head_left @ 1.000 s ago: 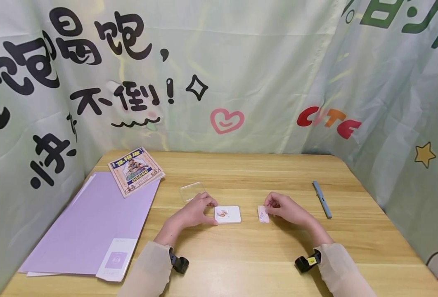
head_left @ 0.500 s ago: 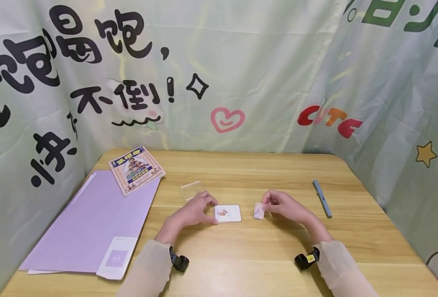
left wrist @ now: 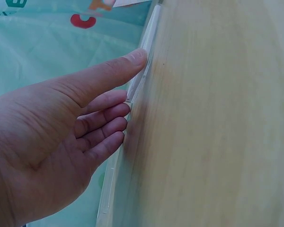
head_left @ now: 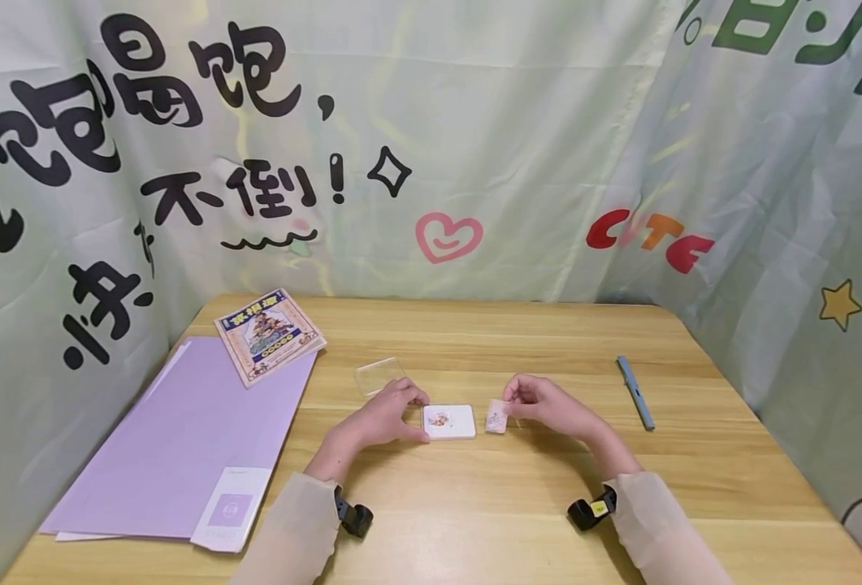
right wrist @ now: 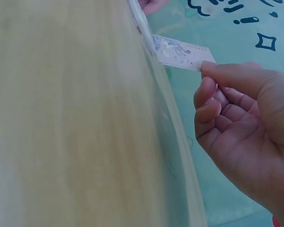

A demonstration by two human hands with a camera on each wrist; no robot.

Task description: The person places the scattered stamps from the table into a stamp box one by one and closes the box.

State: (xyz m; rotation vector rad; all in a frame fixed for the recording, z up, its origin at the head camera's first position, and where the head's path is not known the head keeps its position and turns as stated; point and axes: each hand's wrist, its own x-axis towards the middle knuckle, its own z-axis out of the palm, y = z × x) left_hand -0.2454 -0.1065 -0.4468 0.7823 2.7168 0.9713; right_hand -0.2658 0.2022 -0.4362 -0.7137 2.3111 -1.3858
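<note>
My left hand (head_left: 381, 416) steadies a small flat white box (head_left: 462, 423) on the table, thumb on its near edge and fingers at its far left corner. A small picture sits on the left part of the box's top. In my right hand (head_left: 553, 404), thumb and fingertip pinch the edge of a small stamp-like paper (head_left: 495, 419) with a printed figure. The right wrist view shows its edges as finely notched. It is held tilted just right of the box, with a narrow gap between them in the head view.
A clear plastic lid (head_left: 379, 376) lies behind my left hand. To the left are a large purple folder (head_left: 204, 439), an illustrated booklet (head_left: 270, 335) and a white packet (head_left: 229, 509). A blue pen (head_left: 635, 393) lies at the right, and a printed curtain (head_left: 518, 162) hangs behind the table.
My right hand has moved left, bringing the stamp-like paper closer to the white box. My left hand and the box have stayed in place.
</note>
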